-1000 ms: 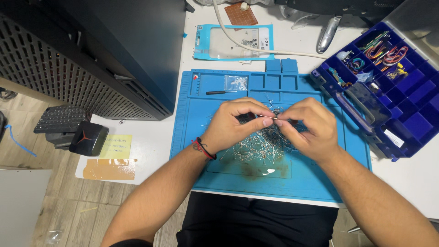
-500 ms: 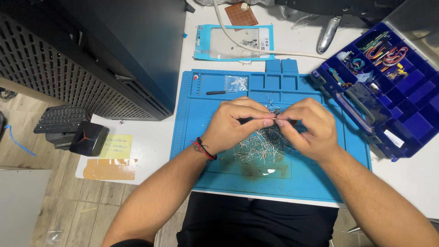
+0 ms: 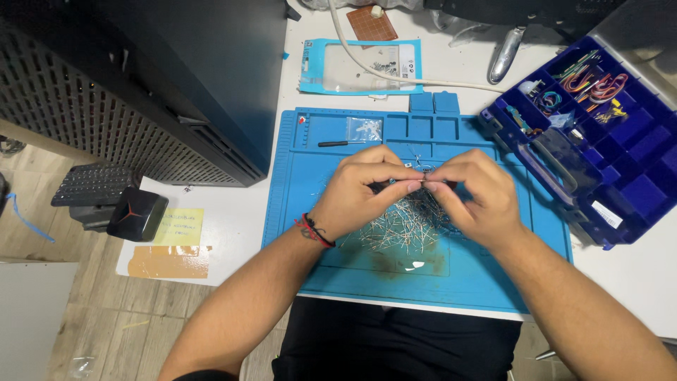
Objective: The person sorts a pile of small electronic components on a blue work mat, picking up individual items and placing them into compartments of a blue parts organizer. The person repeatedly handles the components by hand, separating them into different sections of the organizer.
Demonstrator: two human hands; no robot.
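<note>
My left hand (image 3: 367, 189) and my right hand (image 3: 476, 197) meet fingertip to fingertip over a blue work mat (image 3: 317, 233). Between the fingertips both hands pinch a small thin wire-legged component (image 3: 421, 180); its details are too small to make out. Under the hands lies a loose pile of thin metal-legged parts (image 3: 405, 224), partly hidden by my fingers. A red and black cord band sits on my left wrist.
A blue compartment box (image 3: 620, 162) with coloured wires stands open at the right. A small clear bag (image 3: 366, 128) and a thin black tool (image 3: 341, 143) lie in the mat's top trays. A light-blue package (image 3: 321, 67) and white cable (image 3: 395, 76) lie behind. A dark computer case (image 3: 141, 85) stands at the left.
</note>
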